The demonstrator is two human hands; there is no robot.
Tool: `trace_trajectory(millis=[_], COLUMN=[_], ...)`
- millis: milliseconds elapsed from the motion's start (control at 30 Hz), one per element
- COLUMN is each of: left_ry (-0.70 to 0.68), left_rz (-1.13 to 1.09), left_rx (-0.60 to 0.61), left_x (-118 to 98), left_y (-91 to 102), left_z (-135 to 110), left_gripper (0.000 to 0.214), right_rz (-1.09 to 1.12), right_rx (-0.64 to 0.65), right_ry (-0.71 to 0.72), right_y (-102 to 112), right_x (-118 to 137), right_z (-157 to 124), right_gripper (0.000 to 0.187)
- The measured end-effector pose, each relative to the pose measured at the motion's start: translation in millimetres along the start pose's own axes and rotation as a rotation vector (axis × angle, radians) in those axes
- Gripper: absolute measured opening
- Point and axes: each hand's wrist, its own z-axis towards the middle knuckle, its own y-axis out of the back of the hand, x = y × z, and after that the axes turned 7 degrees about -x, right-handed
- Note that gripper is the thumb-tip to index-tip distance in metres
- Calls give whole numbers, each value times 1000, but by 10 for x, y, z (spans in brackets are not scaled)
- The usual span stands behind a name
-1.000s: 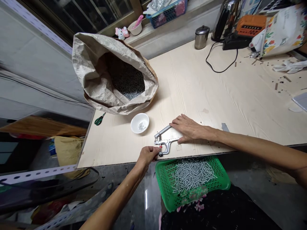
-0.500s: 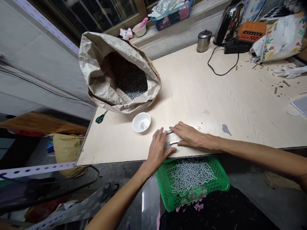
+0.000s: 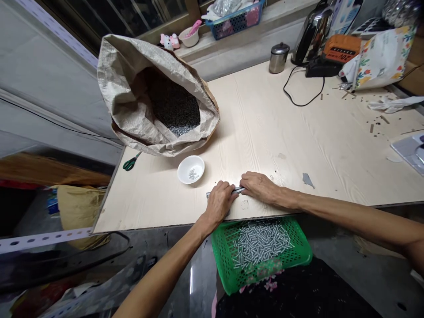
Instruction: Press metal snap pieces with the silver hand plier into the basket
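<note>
Between my two hands is a narrow silver metal piece (image 3: pixel 237 190) lying close to the table's front edge; its exact kind I cannot make out. My left hand (image 3: pixel 219 201) is closed over it, with one end poking out to the left of the fingers. My right hand (image 3: pixel 260 185) pinches the other end with bent fingers. Just below the edge, a green plastic basket (image 3: pixel 306 249) rests at my lap, holding many small silver screw-like pieces (image 3: pixel 263 240). Beyond my left hand stands a white bowl (image 3: pixel 181 176) with several similar pieces inside.
A large woven sack (image 3: pixel 127 106) of small dark and silver pieces leans at the table's left. Green-handled scissors (image 3: pixel 129 164) lie near the left edge. A metal canister (image 3: pixel 278 58), an electric kettle (image 3: pixel 308 37) and an orange battery-like box (image 3: pixel 342 47) stand at the back.
Two spread strips between my hands have become one narrow bar. My fingers have closed around it, the left hand curling in from lying flatter. The view has shifted slightly.
</note>
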Motion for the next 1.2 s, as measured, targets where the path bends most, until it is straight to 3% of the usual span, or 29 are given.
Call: trace_trajectory(millis=[67,200,233,333,533,633,900,1200], left_ry=[4,69,126,361,647,721,792,619], left_rz=[-4,-82,-94,-83,-185,-267,-381,-239], left_rx=[-10,-194,-264,-373,-239,-208,-183,-266], left_x=[-1,73,105,214,331,317,355,338], left_y=[-1,171,238,406,396,368,320,82], left_z=[-16,-141,-198,-401,-686,-708,-663,-703], left_gripper=[20,43,41,28,26,33,42,18], right_rz=[8,54,63,75,-37,-77,-131,-97], right_rx=[-6,-88,-106,-113,-53,-93,-155,-203], right_ry=[1,32,31,31,110,148,168,159], right_y=[14,183,225,260,-102,-242,-303,-330], right_x=[-17,-59,-54,25,270,279,154,130], right_z=[-15,-102,-123,-146,-40,-15,15,4], right_gripper=[7,63,68,47,11,16,18,13])
